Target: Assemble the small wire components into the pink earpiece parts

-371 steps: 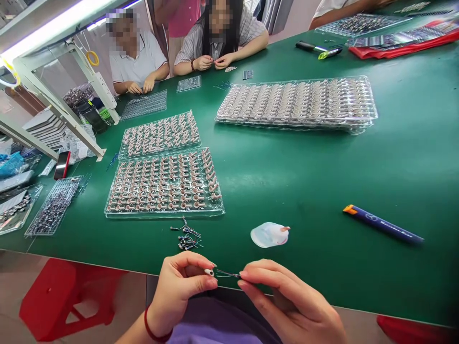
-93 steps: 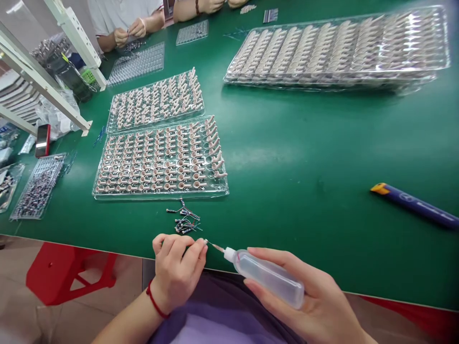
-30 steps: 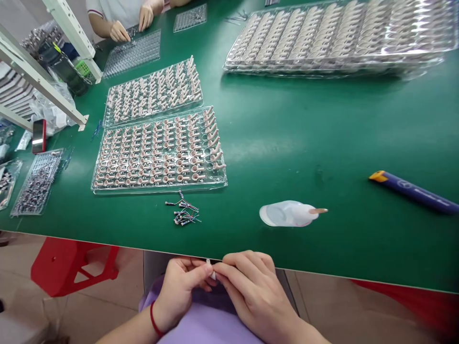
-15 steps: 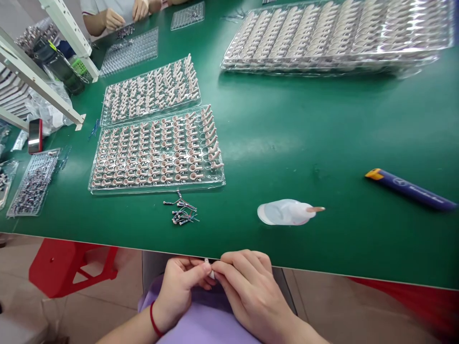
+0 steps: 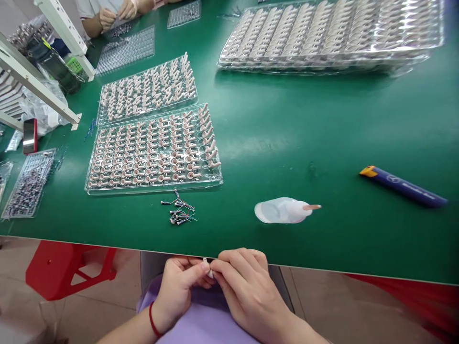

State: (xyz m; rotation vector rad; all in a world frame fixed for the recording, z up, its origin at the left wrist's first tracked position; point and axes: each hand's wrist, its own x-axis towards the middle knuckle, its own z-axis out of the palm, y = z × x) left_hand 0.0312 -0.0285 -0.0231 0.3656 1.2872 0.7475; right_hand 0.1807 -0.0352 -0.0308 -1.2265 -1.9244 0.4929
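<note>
Just below the table's front edge, my left hand (image 5: 181, 282) pinches a small white plastic earphone shell (image 5: 210, 274) between thumb and fingers. My right hand (image 5: 247, 286) meets it from the right, with thumb and fingertips closed on the shell's side; whatever else they pinch is hidden. On the table ahead lies a small bunch of wired components (image 5: 181, 213). To its right a squeeze bottle (image 5: 281, 210) with a brownish tip rests on its side. A clear tray (image 5: 154, 191) holds rows of similar white shells with stems.
Behind it sits a second shell tray (image 5: 147, 88). Stacked trays (image 5: 308, 62) fill the back right, and a blue-and-yellow cutter (image 5: 403, 186) lies at right. Further left are a parts tray (image 5: 27, 186), a phone (image 5: 30, 136) and a shelf post (image 5: 53, 98). A co-worker's hands (image 5: 118, 14) work at the back.
The view has shifted slightly, so the table's things sit a little further left. Both my hands keep the same hold on the shell.
</note>
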